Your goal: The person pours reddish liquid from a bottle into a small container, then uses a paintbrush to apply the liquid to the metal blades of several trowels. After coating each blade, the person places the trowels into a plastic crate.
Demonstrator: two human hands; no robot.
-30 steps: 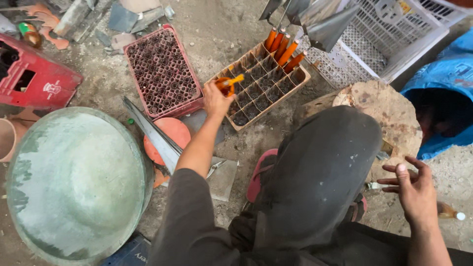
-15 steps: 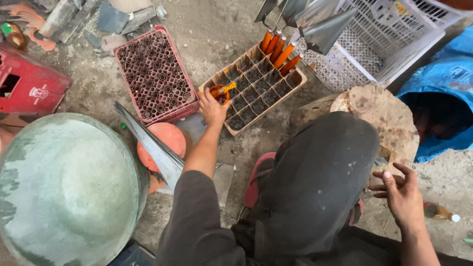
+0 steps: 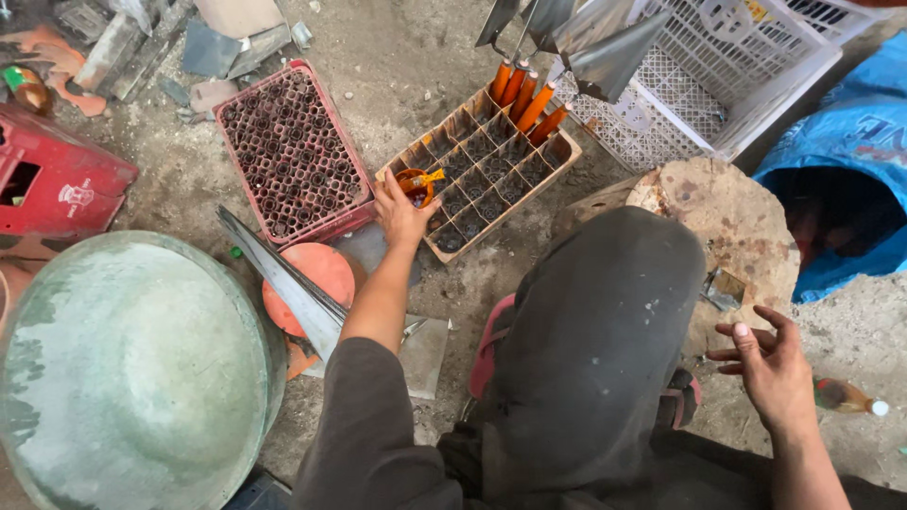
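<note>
Left hand (image 3: 402, 210) out at full reach, fingers clamped around a small orange bottle with a yellow cap (image 3: 418, 184), holding it at the near-left corner of the brown cardboard divider crate (image 3: 557, 156), just over the cells there. At one o'clock from that hand, at the crate's far end, four more orange bottles with dark necks (image 3: 527, 99) stand upright in a row, leaning a little. At ten o'clock, just beside the crate, sits the red plastic crate packed with small round cells (image 3: 288, 151). Down the forearm, at seven o'clock, a long grey metal blade (image 3: 279, 279) lies across a round orange disc (image 3: 321, 279), and further out at eight o'clock the big pale green metal bowl (image 3: 132, 368) rests upside down. Over to the right hand (image 3: 775, 373), low at four o'clock in view: fingers apart and loosely curled, holding nothing, hovering beside the round worn wooden block (image 3: 737, 231). Just at three o'clock of that hand a small bottle with a white cap (image 3: 846, 397) lies on the dirt. A white plastic lattice basket (image 3: 727, 76) sits at one o'clock, a blue plastic sack (image 3: 850, 151) at two.
</note>
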